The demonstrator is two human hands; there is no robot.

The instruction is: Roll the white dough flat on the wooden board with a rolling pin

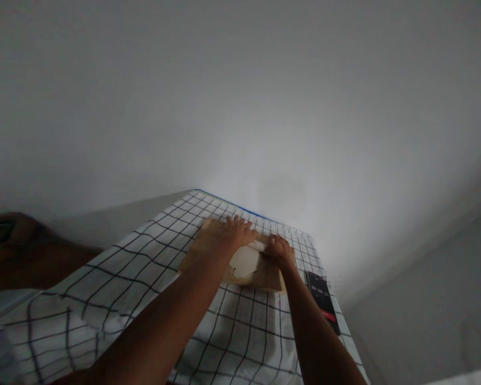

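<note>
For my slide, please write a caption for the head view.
Both hands, left hand and right hand, press a rolling pin over dough on a board.

The checked cloth (pixel 116 278) on the desk lies bare to the left of the wooden board (pixel 208 240), giving open room there. On the right, 1 dark phone (pixel 323 299) lies near the board's edge, and a wall (pixel 264 107) closes off the far side.

1. One view only, from a camera worn on the person's head.
2. It faces forward and slightly down along both forearms.
3. The checked surface (pixel 240 331) fills the lower frame, near; a bare wall (pixel 240 96) fills the rest.
</note>
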